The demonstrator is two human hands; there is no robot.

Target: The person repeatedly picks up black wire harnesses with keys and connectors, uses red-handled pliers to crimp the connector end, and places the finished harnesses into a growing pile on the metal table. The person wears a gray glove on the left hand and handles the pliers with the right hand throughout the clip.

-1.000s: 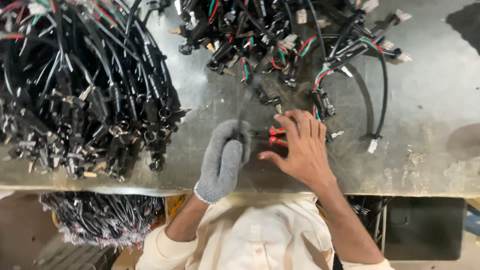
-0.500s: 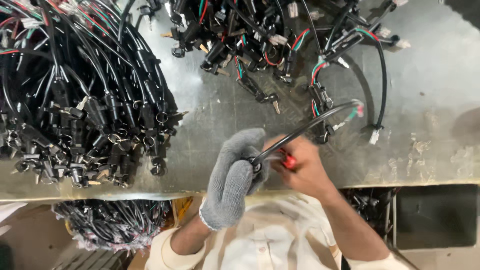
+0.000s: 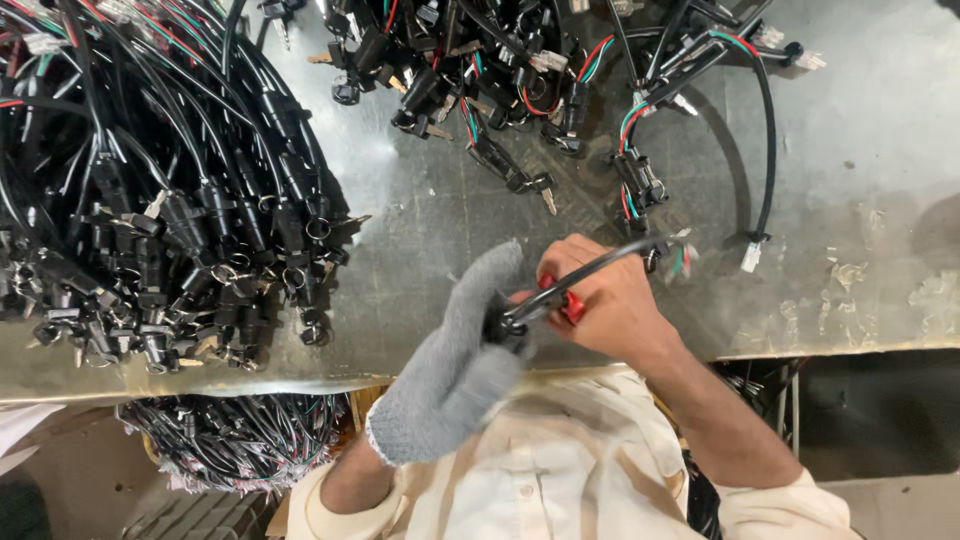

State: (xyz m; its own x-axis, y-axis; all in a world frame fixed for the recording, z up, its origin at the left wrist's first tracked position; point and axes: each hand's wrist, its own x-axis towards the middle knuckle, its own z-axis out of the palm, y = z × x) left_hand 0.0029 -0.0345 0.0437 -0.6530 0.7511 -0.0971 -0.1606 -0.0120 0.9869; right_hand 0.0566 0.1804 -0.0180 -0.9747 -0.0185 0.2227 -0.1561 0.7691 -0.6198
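Here a black cable [image 3: 590, 272] is held just above the near edge of the table [image 3: 860, 180], close to the person's chest. Its plug end sits in the left hand [image 3: 470, 350], which wears a grey glove and is clamped round the black connector [image 3: 500, 328], apparently to steady it. The right hand [image 3: 610, 300] is bare and closed on a red-handled tool [image 3: 568, 305] set against the cable just beside the connector; the tool's head is hidden by the fingers, so what it does there cannot be told. The cable arcs over the right hand, and its far end, with red and green wires [image 3: 682, 260], hangs blurred beyond the knuckles.

Along the left edge lies a large heap of black harnesses [image 3: 170, 200], their connectors bunched toward the near edge. Across the far edge a looser pile of harnesses [image 3: 500, 70] spreads, with coloured wires showing. A single cable with a white plug [image 3: 752, 258] curves down near the right hand, just beside the held cable's end. Below the near edge, at left, another bundle [image 3: 230, 440] hangs under the table. Nothing lies between the hands and the piles.
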